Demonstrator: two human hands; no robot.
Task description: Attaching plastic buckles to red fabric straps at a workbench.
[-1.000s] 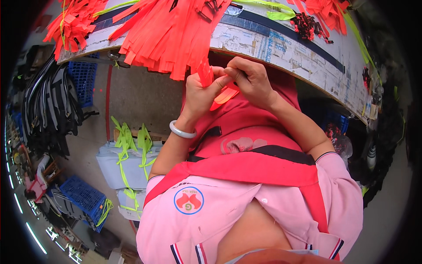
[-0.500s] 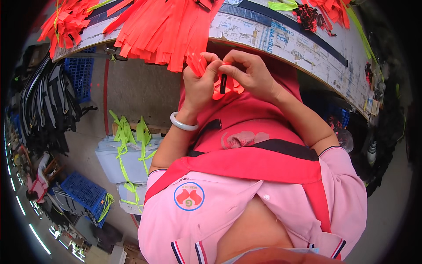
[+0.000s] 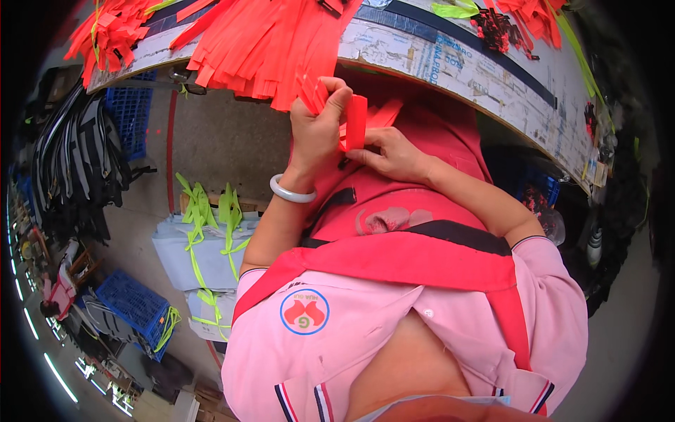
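Note:
My left hand (image 3: 315,137) is closed round several bright red-orange fabric strips in front of the table edge, and their folded ends stick up past the thumb. One red-orange strip (image 3: 357,121) stands up in a loop beside that thumb and runs down to my right hand (image 3: 395,153). The right fingers are pinched together at its lower end, close to my apron. A small dark piece shows just under those fingertips, too little of it to name. Just beyond my left hand, a large bundle of the same strips (image 3: 264,53) hangs over the table edge.
The worn white table (image 3: 383,43) curves across the top. On it lie a second strip bundle (image 3: 116,35) and a heap of small black-and-red pieces (image 3: 496,29). To the left are hanging black straps (image 3: 81,162), a blue crate (image 3: 137,309) and tied grey stacks (image 3: 197,253).
My right hand has moved down toward my apron, away from the left thumb. The black-tipped end between my hands is no longer visible, and a strip now loops upright there. The left hand keeps its grip.

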